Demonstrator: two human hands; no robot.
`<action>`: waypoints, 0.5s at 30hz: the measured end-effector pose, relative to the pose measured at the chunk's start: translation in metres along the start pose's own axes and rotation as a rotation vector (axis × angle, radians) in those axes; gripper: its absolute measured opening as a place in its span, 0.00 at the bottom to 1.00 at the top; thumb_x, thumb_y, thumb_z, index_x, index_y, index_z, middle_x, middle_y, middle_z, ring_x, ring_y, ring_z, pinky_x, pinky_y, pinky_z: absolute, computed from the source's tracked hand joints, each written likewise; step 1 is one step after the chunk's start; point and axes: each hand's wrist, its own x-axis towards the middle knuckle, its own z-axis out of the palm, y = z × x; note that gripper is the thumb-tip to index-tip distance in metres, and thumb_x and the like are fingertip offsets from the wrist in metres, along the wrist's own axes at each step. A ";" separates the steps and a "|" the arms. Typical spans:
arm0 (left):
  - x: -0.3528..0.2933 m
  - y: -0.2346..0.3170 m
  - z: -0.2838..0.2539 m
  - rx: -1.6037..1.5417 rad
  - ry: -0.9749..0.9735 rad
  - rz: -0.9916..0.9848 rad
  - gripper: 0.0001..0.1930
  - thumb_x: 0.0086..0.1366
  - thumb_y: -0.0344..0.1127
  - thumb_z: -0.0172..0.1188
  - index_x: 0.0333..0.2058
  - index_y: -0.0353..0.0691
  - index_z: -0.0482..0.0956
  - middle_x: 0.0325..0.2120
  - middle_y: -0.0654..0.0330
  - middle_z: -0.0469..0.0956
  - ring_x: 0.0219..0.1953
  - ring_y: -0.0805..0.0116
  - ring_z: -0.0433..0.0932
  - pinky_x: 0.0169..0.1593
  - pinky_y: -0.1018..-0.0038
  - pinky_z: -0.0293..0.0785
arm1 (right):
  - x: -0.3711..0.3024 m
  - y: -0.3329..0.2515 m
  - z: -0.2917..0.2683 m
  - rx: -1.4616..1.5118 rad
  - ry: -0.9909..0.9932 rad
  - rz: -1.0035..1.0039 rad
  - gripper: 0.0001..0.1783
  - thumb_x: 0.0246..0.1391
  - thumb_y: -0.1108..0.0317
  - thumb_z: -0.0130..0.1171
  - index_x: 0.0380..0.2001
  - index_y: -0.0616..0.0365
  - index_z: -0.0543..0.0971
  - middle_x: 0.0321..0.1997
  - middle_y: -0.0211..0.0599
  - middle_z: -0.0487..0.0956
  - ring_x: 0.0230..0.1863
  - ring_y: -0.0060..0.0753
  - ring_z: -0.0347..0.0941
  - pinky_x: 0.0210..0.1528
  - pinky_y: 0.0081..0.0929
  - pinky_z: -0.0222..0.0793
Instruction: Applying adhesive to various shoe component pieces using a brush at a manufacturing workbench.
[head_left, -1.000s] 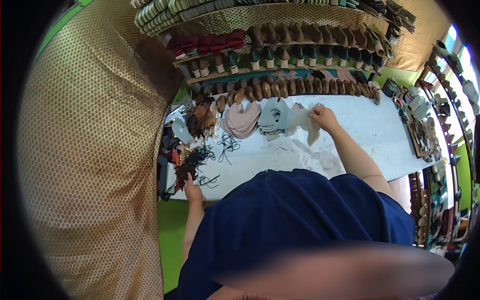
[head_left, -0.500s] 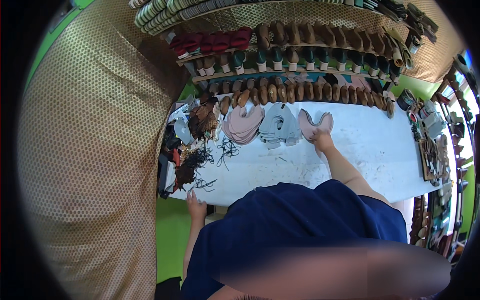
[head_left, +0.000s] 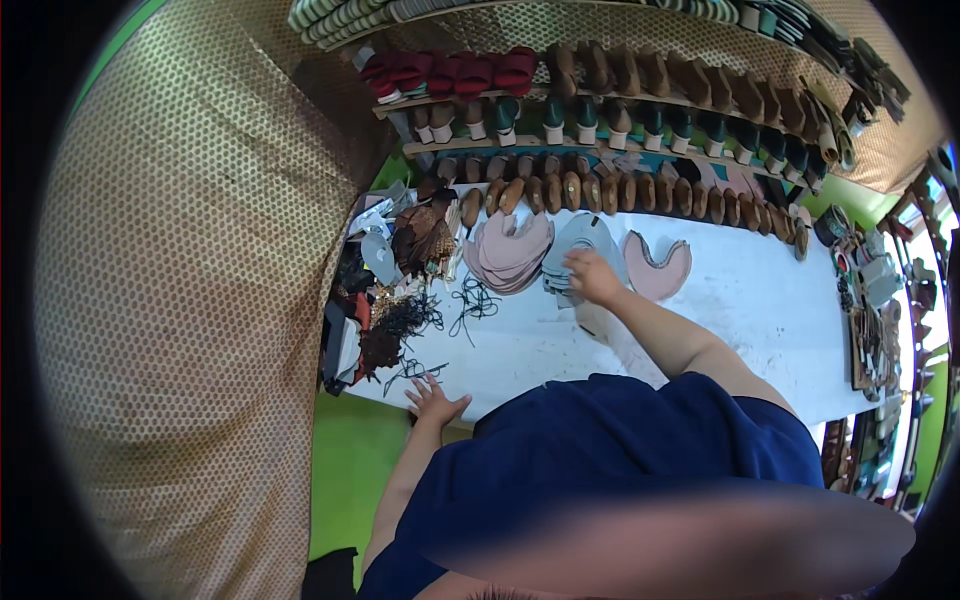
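Observation:
My right hand (head_left: 594,278) reaches over a stack of grey curved, U-shaped cut pieces (head_left: 581,234) in the middle of the white table. Its fingers are stretched out over the stack and seem to touch it; nothing shows in its grasp. To its right lies a pink U-shaped piece (head_left: 672,277) with a darker inner edge. A fanned stack of pink U-shaped pieces (head_left: 505,265) sits left of the grey stack. My left hand (head_left: 434,402) is at the table's front left edge, fingers spread and holding nothing.
Dark strips and scraps (head_left: 400,325) are heaped on the table's left end. Brown shoe forms (head_left: 573,190) line the back edge, below shelves of shoes (head_left: 620,125). Tools and small containers (head_left: 868,290) crowd the right end. A patterned curtain (head_left: 200,300) hangs on the left.
My right hand has left the pink piece and moved left to the grey stack. My left hand has come further onto the table's front edge. The view has shifted slightly.

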 end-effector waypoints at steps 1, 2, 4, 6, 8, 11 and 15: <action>0.002 -0.002 -0.001 -0.007 0.002 -0.005 0.70 0.46 0.74 0.64 0.72 0.46 0.26 0.72 0.42 0.20 0.71 0.32 0.19 0.69 0.38 0.27 | 0.014 -0.006 0.014 0.053 -0.053 -0.040 0.22 0.46 0.68 0.61 0.48 0.60 0.80 0.55 0.45 0.78 0.58 0.50 0.72 0.63 0.39 0.66; 0.003 -0.003 0.001 -0.003 -0.015 -0.002 0.70 0.46 0.74 0.64 0.72 0.48 0.25 0.71 0.42 0.19 0.71 0.32 0.19 0.69 0.38 0.27 | 0.028 -0.011 0.027 0.056 -0.055 -0.048 0.22 0.46 0.68 0.61 0.48 0.60 0.80 0.55 0.45 0.78 0.58 0.50 0.72 0.63 0.39 0.66; 0.006 -0.006 0.001 0.001 -0.032 -0.004 0.70 0.46 0.74 0.65 0.72 0.50 0.25 0.71 0.43 0.18 0.71 0.31 0.18 0.69 0.38 0.26 | 0.049 -0.020 0.055 0.127 -0.194 0.003 0.23 0.51 0.63 0.59 0.51 0.59 0.79 0.56 0.44 0.79 0.59 0.48 0.72 0.64 0.38 0.65; 0.009 -0.010 0.002 0.002 -0.050 0.026 0.71 0.46 0.74 0.65 0.72 0.51 0.23 0.71 0.43 0.18 0.71 0.30 0.17 0.69 0.37 0.26 | 0.071 -0.024 0.079 0.118 -0.217 -0.002 0.23 0.51 0.62 0.60 0.51 0.59 0.79 0.56 0.43 0.78 0.60 0.46 0.72 0.65 0.37 0.65; 0.014 -0.015 0.006 -0.006 -0.053 0.030 0.71 0.45 0.74 0.65 0.71 0.52 0.22 0.71 0.42 0.18 0.70 0.30 0.17 0.69 0.37 0.26 | 0.090 -0.025 0.097 0.110 -0.242 -0.008 0.24 0.51 0.62 0.61 0.51 0.59 0.79 0.57 0.43 0.78 0.61 0.45 0.71 0.65 0.35 0.64; 0.016 -0.015 0.006 -0.007 -0.064 0.035 0.71 0.45 0.73 0.66 0.71 0.52 0.22 0.71 0.42 0.17 0.70 0.29 0.16 0.68 0.36 0.26 | 0.109 -0.022 0.117 0.061 -0.238 0.011 0.24 0.52 0.60 0.61 0.51 0.58 0.79 0.57 0.43 0.78 0.61 0.45 0.71 0.65 0.36 0.64; 0.015 -0.012 0.005 0.004 -0.072 0.017 0.71 0.47 0.72 0.67 0.71 0.54 0.20 0.70 0.43 0.14 0.70 0.28 0.16 0.67 0.34 0.27 | 0.124 -0.020 0.128 -0.057 -0.369 -0.008 0.22 0.52 0.58 0.61 0.50 0.53 0.81 0.57 0.40 0.78 0.61 0.47 0.71 0.64 0.37 0.65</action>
